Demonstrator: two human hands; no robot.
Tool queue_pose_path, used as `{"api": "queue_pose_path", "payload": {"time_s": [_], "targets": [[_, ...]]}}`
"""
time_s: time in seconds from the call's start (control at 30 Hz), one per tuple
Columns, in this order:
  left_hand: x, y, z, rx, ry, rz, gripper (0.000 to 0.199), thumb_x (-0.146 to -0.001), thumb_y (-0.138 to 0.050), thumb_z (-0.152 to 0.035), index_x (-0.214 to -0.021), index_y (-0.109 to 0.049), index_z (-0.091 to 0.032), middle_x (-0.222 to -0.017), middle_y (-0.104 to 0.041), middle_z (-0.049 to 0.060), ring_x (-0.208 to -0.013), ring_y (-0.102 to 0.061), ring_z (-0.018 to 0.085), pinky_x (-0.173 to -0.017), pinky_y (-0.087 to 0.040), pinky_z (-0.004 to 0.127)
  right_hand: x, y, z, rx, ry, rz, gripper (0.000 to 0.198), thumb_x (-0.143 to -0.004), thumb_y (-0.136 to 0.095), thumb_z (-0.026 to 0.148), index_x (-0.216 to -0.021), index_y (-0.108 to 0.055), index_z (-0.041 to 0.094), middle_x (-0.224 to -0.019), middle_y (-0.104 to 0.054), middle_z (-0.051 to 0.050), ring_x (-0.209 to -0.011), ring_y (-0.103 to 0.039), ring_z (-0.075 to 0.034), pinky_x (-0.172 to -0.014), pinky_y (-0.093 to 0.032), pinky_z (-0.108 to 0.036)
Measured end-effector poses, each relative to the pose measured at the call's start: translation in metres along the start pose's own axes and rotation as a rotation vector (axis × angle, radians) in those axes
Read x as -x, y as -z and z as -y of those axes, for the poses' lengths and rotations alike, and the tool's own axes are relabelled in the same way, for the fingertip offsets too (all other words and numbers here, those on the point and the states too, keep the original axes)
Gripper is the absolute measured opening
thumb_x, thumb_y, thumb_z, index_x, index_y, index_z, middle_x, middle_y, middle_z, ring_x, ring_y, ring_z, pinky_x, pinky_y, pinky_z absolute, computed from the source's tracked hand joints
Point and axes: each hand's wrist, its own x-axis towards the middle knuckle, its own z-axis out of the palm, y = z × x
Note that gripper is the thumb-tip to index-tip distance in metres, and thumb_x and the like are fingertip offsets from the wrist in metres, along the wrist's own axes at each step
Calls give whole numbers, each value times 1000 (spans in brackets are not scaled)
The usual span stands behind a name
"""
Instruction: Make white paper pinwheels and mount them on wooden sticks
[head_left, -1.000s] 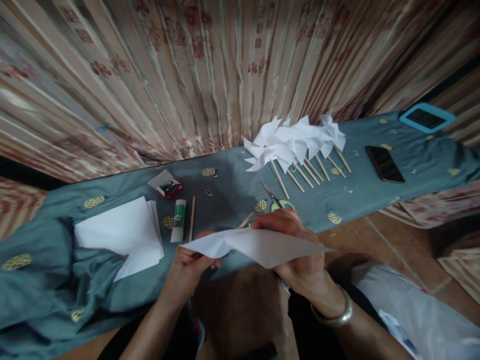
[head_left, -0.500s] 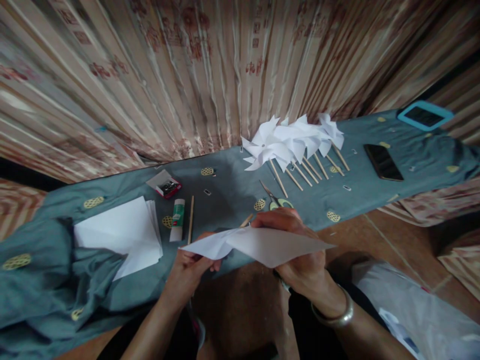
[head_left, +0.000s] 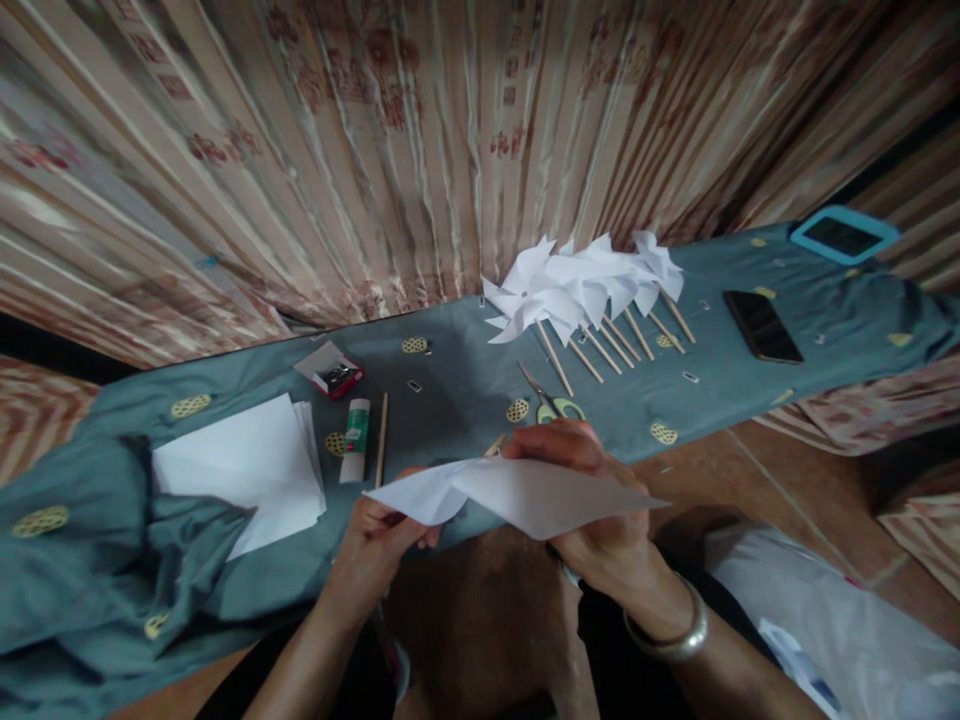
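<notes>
Just over the table's near edge, a white paper pinwheel (head_left: 525,495) is stretched between both hands, seen nearly edge-on. My left hand (head_left: 386,535) is closed on its left end, thumb below the paper. With fingers bent at the top near its middle, my right hand (head_left: 600,500) grips the other side; the paper hides part of that palm. A short piece of wooden stick (head_left: 495,445) shows just behind the paper by my right fingertips. Beyond that hand lie scissors (head_left: 555,405) with pale green handles, blades apart.
Several finished pinwheels (head_left: 536,285) on sticks lie in a row at the back. Toward the left are a paper stack (head_left: 240,465), a glue stick (head_left: 355,440), a loose stick (head_left: 382,437) and a small opened box (head_left: 334,370). A phone (head_left: 763,326) and blue-framed tablet (head_left: 844,235) lie right.
The view has shifted very slightly. Both hands keep their hold on the paper pinwheel, whose left end sits a little further right; otherwise things stay put.
</notes>
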Motion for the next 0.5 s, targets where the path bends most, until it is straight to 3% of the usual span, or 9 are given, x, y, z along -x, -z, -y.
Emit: {"api": "queue_pose_path", "payload": {"time_s": [0.3,0.5], "targets": [[0,3,6,22,24,-3,29,-74,-69,-30,-52,-56,-16,-52,-52,-2,-52,-44,10,-52,-34,24,2,1,1,-6,-19,1,27,-85,-60,16,-111,-58,25,-96,-70,-2,-89,-66,-19,-82,-51,-35],[-1,7,9,-60,-24,-81,27,-71,-72,-28,-50,-60,-17,-51,-54,-1,-54,-48,12,-54,-38,24,3,-1,-1,-64,-93,7,27,-84,-59,16,-109,-58,26,-96,-71,-2,-86,-69,-20,-80,-54,-36]]}}
